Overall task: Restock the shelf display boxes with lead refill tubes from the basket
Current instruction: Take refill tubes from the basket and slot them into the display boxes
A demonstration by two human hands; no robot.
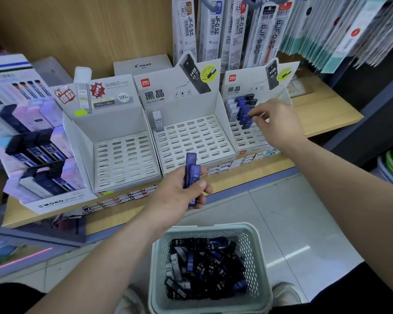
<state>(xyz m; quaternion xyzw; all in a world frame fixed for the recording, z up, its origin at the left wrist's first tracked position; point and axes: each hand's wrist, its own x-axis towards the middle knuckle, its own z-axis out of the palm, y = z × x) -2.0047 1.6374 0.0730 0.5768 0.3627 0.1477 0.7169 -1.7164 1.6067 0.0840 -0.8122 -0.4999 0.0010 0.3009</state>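
My left hand [182, 191] grips two blue lead refill tubes [191, 175] upright, in front of the shelf edge. My right hand [277, 123] reaches into the right display box [247, 141], its fingertips pinching a blue tube [247, 120] among several blue, black and white tubes standing in the slots. The middle display box [191, 139] holds a single grey HB 0.7 tube [158, 121]; the rest of its slots show bare. The left display box [123, 155] has no tubes in its slots. A pale green basket [211, 230] on the floor holds many black, blue and grey tubes.
A MONO display [39, 155] with pastel and dark refill cases stands at the left of the wooden shelf [322, 118]. Hanging pen refill packs [236, 30] crowd above the boxes. A grey PILOT box [143, 64] sits behind. My shoes flank the basket on the tiled floor.
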